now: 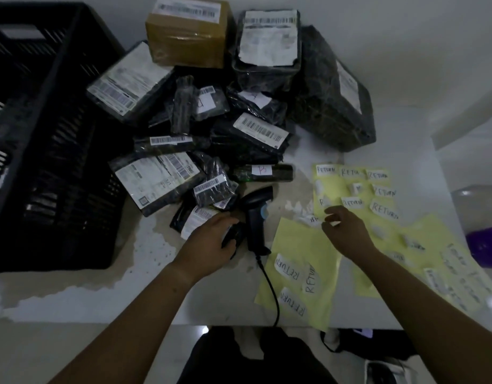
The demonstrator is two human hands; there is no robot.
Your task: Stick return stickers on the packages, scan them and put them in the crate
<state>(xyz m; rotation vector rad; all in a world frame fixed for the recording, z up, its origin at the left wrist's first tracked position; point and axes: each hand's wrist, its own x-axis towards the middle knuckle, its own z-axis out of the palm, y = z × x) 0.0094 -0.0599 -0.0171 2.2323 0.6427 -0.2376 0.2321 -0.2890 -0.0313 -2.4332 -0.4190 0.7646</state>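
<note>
Several black-wrapped packages with white barcode labels lie piled in the middle of the table, with a brown cardboard box behind them. My left hand grips a small black package beside the black barcode scanner, which stands on the table. My right hand pinches a white RETURN sticker at the edge of a yellow backing sheet. More RETURN stickers sit on the other yellow sheets.
A large black slatted crate fills the left side of the table. The scanner's cable runs off the front edge. A third yellow sheet lies far right. A purple object sits beyond the table's right edge.
</note>
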